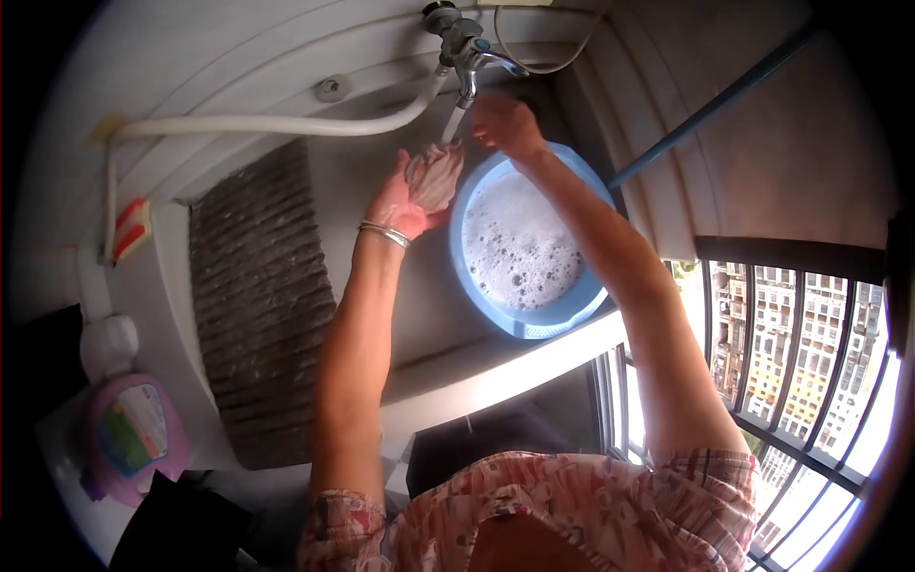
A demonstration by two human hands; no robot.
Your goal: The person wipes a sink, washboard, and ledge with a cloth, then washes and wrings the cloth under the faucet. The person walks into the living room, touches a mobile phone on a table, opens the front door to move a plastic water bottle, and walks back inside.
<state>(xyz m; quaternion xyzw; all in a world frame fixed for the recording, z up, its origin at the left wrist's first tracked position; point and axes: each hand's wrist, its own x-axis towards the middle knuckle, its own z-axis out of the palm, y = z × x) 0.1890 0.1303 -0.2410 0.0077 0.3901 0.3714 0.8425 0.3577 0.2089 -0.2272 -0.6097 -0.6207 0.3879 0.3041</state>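
Foamy water [515,229] sits in the blue basin [536,330] at the sink's [415,296] right edge; the left hand [398,205] holds a cloth [436,178]; whether the right hand's [507,126] blurred fingers hold anything, I cannot tell.

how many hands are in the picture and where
2: the left hand holds a pale cloth under the tap; the right hand is raised near the tap, by the far edge of the blue basin.

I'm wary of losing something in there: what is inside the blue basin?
White suds dotted with bubbles cover the visible inside of the blue basin. Anything beneath is hidden; the right forearm blocks some.
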